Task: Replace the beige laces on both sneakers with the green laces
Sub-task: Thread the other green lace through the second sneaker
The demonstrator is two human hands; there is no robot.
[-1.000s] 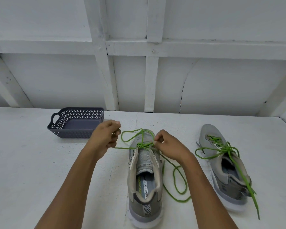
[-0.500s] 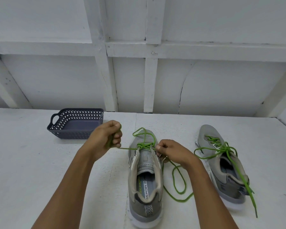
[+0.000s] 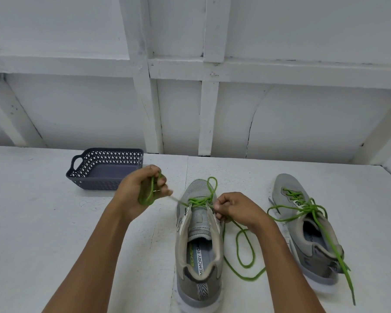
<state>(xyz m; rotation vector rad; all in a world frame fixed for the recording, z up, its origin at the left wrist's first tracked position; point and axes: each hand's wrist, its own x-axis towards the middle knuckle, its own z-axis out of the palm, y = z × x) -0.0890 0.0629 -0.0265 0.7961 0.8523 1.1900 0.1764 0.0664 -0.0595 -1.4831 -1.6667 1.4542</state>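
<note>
A grey sneaker [image 3: 199, 249] stands in front of me, toe pointing away, with a green lace [image 3: 200, 201] threaded through its lower eyelets. My left hand [image 3: 142, 190] is closed on one end of that lace, bunched in the fist, and holds it taut to the left of the shoe. My right hand [image 3: 237, 210] pinches the lace at the shoe's right eyelets; the other end trails in loops [image 3: 244, 249] on the table. To the right lies a second grey sneaker [image 3: 312, 233], laced with a green lace [image 3: 307, 207] whose ends hang loose.
A dark grey perforated basket [image 3: 104, 170] sits at the back left of the white table [image 3: 43, 222]. A white panelled wall [image 3: 190, 86] rises directly behind the table.
My left hand has gathered more lace into its fist and pulled it taut leftward. The loop over the toe has shrunk. My right hand stays at the eyelets.
</note>
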